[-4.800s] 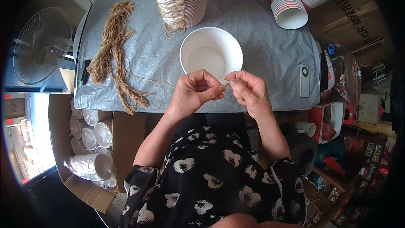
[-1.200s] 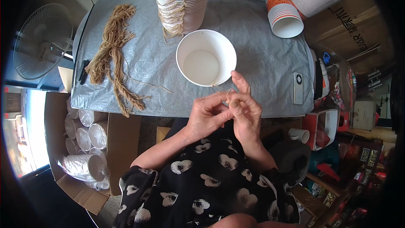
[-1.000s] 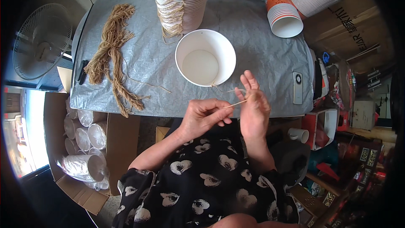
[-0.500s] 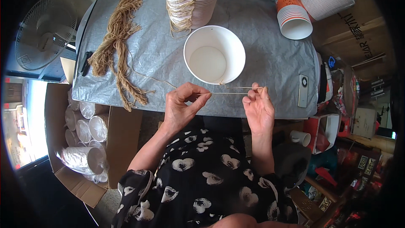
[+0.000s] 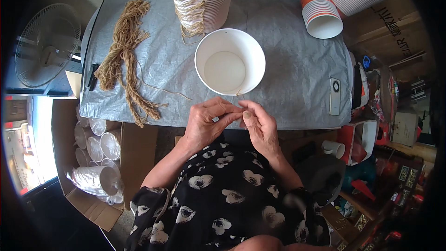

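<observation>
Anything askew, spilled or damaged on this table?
One stack of orange-and-white paper cups lies tipped on its side at the far right of the grey-covered table. The white paper bowl stands upright, and the bundle of tan twine lies loose. Nothing looks spilled or damaged.

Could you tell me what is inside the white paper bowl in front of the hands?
The white paper bowl looks empty: only its bare white bottom and walls show. A thin strand of twine crosses its near rim toward the fingertips. What lies under the bowl is hidden.
</observation>
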`<state>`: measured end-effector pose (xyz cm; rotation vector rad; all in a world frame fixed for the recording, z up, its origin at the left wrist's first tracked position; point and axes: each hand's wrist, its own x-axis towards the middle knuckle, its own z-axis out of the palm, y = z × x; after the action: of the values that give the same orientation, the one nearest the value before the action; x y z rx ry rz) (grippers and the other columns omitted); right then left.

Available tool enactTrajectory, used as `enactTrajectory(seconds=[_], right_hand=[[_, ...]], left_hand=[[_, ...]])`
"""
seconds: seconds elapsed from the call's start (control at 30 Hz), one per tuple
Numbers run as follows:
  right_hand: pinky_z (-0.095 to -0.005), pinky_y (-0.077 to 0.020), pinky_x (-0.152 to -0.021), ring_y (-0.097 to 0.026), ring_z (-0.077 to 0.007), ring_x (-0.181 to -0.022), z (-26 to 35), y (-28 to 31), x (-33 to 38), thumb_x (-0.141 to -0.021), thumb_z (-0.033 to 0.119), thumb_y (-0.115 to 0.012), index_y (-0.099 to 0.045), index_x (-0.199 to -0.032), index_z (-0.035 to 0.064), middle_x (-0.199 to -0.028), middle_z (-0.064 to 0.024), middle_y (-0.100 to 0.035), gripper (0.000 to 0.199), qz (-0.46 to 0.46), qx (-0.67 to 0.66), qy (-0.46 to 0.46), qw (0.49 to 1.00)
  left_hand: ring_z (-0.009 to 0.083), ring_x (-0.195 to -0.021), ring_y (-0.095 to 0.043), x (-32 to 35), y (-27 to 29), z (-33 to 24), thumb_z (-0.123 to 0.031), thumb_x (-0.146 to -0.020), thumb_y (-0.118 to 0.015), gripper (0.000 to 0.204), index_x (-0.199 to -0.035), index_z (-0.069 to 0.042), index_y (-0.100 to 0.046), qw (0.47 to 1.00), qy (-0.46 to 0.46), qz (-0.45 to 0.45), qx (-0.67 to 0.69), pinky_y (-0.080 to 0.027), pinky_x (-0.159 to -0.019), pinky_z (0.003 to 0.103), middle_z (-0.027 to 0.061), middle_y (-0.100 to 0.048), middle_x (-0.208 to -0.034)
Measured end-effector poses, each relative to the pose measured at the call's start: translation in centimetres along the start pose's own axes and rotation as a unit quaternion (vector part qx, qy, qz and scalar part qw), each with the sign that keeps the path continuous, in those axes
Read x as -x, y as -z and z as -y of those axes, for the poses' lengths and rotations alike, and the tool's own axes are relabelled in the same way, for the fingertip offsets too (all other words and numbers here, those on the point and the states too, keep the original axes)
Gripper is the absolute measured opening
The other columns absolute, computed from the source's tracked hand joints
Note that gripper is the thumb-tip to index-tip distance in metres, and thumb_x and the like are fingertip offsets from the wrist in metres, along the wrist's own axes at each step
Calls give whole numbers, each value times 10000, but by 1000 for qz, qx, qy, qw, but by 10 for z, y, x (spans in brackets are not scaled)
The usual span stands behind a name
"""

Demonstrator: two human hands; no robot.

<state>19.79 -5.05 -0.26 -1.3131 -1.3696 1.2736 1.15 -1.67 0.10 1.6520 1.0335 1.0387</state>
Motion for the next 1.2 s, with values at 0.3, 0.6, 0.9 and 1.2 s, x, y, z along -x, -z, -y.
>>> enactTrajectory(seconds=[0.3, 0.6, 0.9, 1.2], right_hand=[[-207, -466, -662, -566, -47, -721, -7, 11, -3, -959, 50, -713, -682, -993, -20, -835, 4, -662, 85, -35, -79, 48, 995], [-180, -324, -520, -436, -4, -594, 28, 84, -48, -927, 54, -707, -704, -968, 18, -742, 51, -596, 54, -165, -168, 84, 968], [-195, -497, -655, -609, -33, -731, 144, 30, -100, -942, 63, -720, -703, -990, -18, -821, 4, -686, 96, 16, -78, 302, 950], [-187, -395, -600, -502, -20, -662, 86, 21, -99, -957, 82, -700, -677, -947, -7, -764, 34, -611, 93, -28, -131, 135, 982]], left_hand=[[165, -749, -728, -3, 4, -8, -70, -890, -777, 95, -979, -38, -784, 996, 82, 21, 10, -579, -646, 317, 88, -748, -852], [207, -924, -650, -39, 70, -12, -170, -715, -867, 457, -1154, -150, -740, 901, -134, -18, -412, -606, -746, 325, 27, -625, -1329], [227, -804, -729, -28, 1, -8, -267, -847, -802, 301, -1112, -149, -722, 925, -126, 56, -354, -601, -635, 356, 6, -705, -1088], [188, -969, -720, -57, 59, -5, -278, -825, -776, 198, -929, -123, -710, 893, -153, 68, -417, -616, -693, 344, -14, -645, -1292]])
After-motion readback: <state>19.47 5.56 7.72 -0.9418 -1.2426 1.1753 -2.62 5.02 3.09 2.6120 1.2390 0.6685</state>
